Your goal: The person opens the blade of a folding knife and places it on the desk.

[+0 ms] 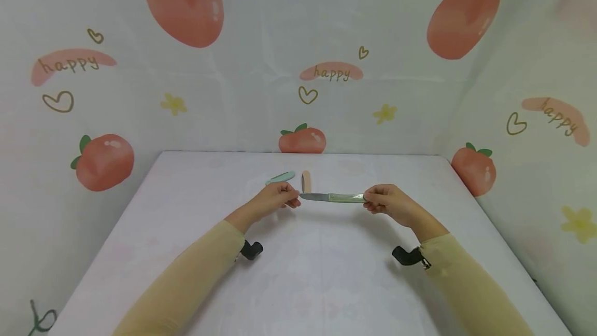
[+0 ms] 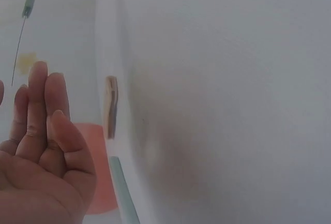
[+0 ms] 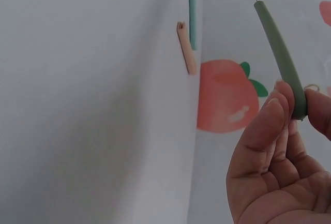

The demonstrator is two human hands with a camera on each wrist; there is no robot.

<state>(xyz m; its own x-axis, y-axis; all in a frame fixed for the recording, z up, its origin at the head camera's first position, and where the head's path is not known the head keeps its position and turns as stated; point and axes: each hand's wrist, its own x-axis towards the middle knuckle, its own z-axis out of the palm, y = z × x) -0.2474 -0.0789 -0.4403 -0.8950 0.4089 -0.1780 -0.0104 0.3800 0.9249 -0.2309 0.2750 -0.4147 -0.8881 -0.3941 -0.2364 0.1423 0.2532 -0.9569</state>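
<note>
A folding knife (image 1: 346, 198) with a pale green handle is held level above the table, its blade (image 1: 314, 197) swung out and pointing left. My right hand (image 1: 389, 202) pinches the butt end of the handle (image 3: 279, 53) between thumb and fingers. At the other end, my left hand (image 1: 279, 198) is beside the blade's tip; in the left wrist view its fingers (image 2: 39, 110) are loosely extended, with a small gap from the tip. Beyond the hands lie a teal folded knife (image 1: 282, 177) and a peach-coloured folded one (image 1: 306, 181), its slot showing dark.
The white table (image 1: 322, 274) stands against a pale curtain (image 1: 252, 66) printed with red fruit, hearts and the word happy. Black wrist mounts (image 1: 407, 256) protrude from the beige sleeves (image 1: 471, 284).
</note>
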